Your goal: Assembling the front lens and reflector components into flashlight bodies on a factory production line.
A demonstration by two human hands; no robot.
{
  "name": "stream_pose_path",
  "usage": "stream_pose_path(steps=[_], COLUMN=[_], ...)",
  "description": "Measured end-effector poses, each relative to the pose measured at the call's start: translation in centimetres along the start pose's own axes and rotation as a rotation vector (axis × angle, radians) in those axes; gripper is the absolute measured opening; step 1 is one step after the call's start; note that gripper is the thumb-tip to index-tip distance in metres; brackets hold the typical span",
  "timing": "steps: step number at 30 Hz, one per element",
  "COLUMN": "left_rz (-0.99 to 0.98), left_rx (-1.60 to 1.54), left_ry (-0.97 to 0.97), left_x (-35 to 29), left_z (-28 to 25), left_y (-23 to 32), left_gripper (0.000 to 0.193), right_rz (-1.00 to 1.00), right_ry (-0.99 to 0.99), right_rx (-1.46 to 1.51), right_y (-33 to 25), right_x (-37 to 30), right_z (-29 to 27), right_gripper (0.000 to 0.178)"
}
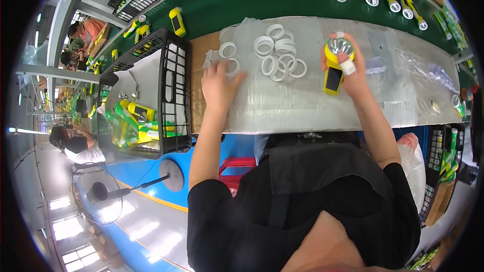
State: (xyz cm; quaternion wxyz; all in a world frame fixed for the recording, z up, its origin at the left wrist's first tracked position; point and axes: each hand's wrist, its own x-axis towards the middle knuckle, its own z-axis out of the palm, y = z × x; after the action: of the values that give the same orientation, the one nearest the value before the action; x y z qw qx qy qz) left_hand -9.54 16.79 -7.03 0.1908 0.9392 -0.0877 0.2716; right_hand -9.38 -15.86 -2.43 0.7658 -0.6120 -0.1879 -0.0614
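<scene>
Loosely heaped, green-and-yellow flashlights (140,112) lie in a black crate (164,83) at left.
Another crate (437,145), lower right, holds green pieces (449,153). The right hand (356,74) has its grip closed around a yellow flashlight (331,79), upper right of centre; the left hand's grip (220,86) is spread beside white rings (221,50).

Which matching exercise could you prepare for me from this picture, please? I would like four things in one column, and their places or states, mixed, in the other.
Column one
1. Right hand
2. Left hand
3. Large black crate
4. Fan

Column two
A. Near a few white rings
B. At the lower left of the picture
C. Gripping a yellow flashlight
D. Containing green and yellow items

Pairs: 1-C, 2-A, 3-D, 4-B.
</scene>
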Motion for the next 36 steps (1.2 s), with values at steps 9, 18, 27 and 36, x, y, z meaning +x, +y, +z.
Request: stream_pose_path(steps=[9, 18, 27, 36], left_rz=[0.223, 0.529, 0.554, 0.555], left_rx=[-0.420, -0.541, -0.505, -0.722], left_ry=[0.192, -0.054, -0.206, -0.197], left_x=[4.1, 7.1, 8.2, 6.9], left_z=[-1.0, -1.7, -2.1, 1.7], left_y=[9.8, 16.2, 17.5, 20.3], left_gripper=[0.027, 0.034, 0.037, 0.041], right_rz=[-0.007, 0.049, -0.380, -0.169], right_ry=[-0.064, -0.107, -0.238, -0.512], right_rx=[0.004, 0.049, -0.614, -1.002], right_y=[0.7, 1.0, -4.0, -11.3], right_x=[-0.1, -0.6, 1.0, 2.4], right_z=[0.0, -1.1, -6.7, -6.2], right_gripper=[0.045, 0.056, 0.052, 0.047])
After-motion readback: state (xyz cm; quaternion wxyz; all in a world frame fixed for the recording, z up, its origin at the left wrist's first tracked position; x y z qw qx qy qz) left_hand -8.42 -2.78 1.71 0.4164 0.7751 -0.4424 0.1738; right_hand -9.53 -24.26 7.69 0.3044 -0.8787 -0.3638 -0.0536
